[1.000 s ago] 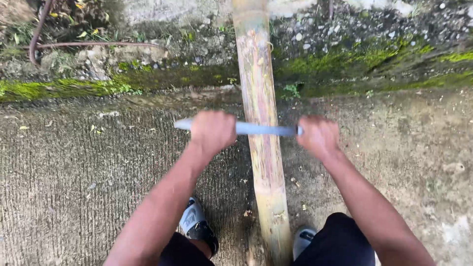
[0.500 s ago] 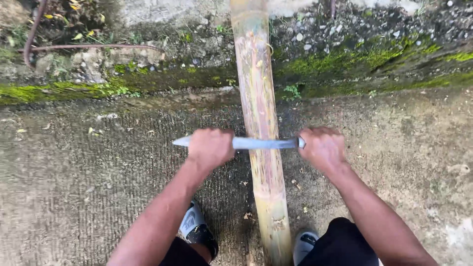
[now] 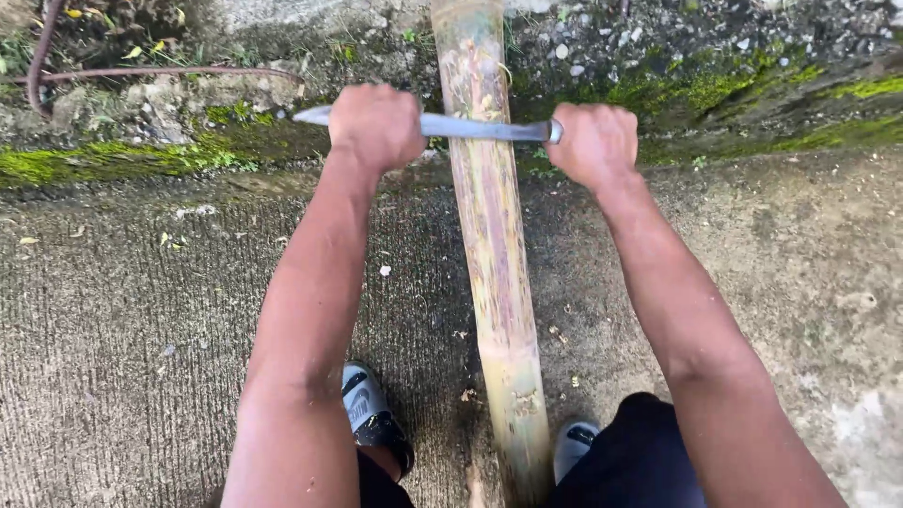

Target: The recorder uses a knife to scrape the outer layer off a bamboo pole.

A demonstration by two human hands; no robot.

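Note:
A long bamboo pole (image 3: 494,282) runs from between my legs up and away over rough concrete. A long knife (image 3: 470,127) lies crosswise on the pole near its far part. My left hand (image 3: 374,125) is closed over the blade end, with the pointed tip sticking out to the left. My right hand (image 3: 593,143) grips the handle end on the pole's right side. Both arms are stretched forward.
Mossy edge (image 3: 122,160) and stony soil border the concrete (image 3: 141,329) at the top. A reddish hose (image 3: 141,71) curves at the upper left. My shoes (image 3: 369,414) stand either side of the pole's near end. Small shavings lie beside the pole.
Both hands have pushed the knife forward along the pole, from its middle to its far part, and the arms are now extended.

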